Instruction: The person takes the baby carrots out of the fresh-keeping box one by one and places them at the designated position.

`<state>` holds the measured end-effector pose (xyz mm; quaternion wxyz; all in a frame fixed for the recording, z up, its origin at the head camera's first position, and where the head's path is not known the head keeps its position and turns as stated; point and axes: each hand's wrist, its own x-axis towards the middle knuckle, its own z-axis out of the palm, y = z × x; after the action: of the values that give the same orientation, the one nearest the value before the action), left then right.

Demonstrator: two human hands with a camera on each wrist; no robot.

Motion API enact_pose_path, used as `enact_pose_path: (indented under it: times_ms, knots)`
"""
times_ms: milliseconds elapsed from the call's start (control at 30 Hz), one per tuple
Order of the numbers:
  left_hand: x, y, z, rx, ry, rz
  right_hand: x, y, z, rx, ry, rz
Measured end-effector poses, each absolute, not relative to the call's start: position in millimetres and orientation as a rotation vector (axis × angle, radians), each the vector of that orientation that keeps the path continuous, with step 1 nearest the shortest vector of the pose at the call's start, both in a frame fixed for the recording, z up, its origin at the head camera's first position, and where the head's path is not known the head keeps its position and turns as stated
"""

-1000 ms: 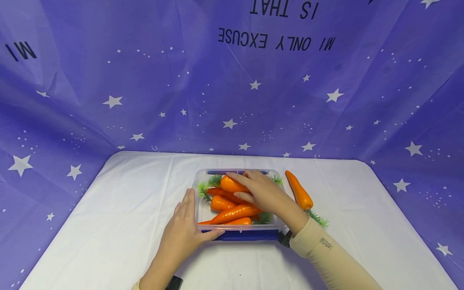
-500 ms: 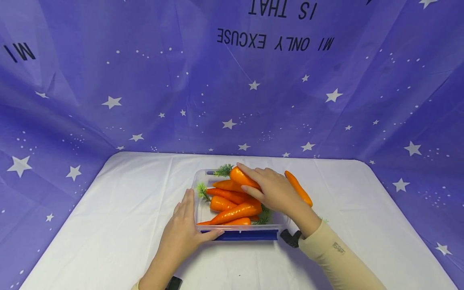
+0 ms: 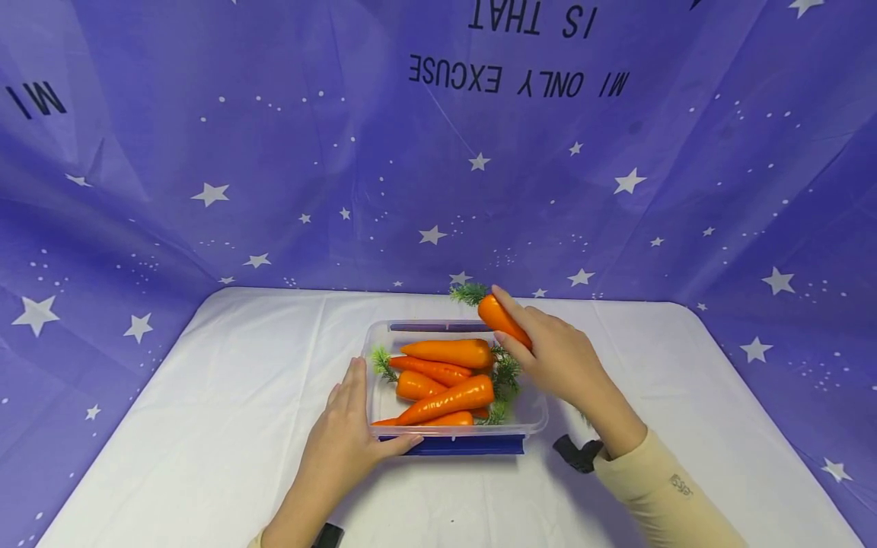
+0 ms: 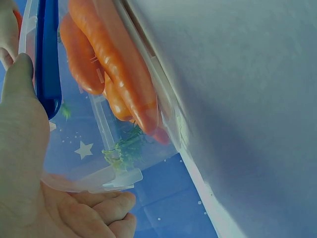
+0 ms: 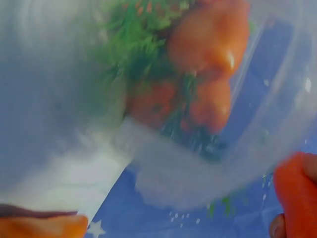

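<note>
- Head view: the right hand is clamped on a carrot, thumb on the near side, fingers along the far side. This held carrot is tilted, its leafy end toward the upper left, and appears over the far right corner of the box; its height above the rim cannot be told.
- The left hand touches the near left corner of the clear box: fingers extended along the left wall, thumb laid across the front by a blue strip. The two hands are well apart.
- Inside the box, several orange carrots lie in a loose pile, some crossing others; green tops show at both the left and right ends.
- The box stands on the desk, which has a white covering. A purple backdrop with white stars and black lettering hangs behind it. A beige sleeve covers the right forearm; a black object shows beside that wrist.
- Left wrist view: the left thumb rests at the edge of the blue strip, the other fingers against the box below. Carrots and a green sprig show through the clear wall.
- Right wrist view: blurred. Carrots and leaves show through clear plastic; the held carrot sits at the right edge between parts of the fingers. A loose carrot lies at lower left on the white covering, outside the box.
</note>
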<state>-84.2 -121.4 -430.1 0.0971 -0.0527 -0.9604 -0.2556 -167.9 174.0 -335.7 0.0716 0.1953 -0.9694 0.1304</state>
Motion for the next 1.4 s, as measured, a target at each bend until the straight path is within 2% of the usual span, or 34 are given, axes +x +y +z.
enact_pose_path:
  times_ms: [400, 833, 1400]
  knots:
    - [-83, -122, -431, -0.155, -2.845, -0.755, -177, 225, -339, 0.347, -2.976, 0.407]
    - [-84, -123, -431, -0.157, -2.847, -0.761, -189, 265, -360, 0.175, -3.050, 0.376]
    - [-84, -121, -431, -0.147, -2.853, -0.761, -197, 290, -383, 0.056, -3.173, 0.363]
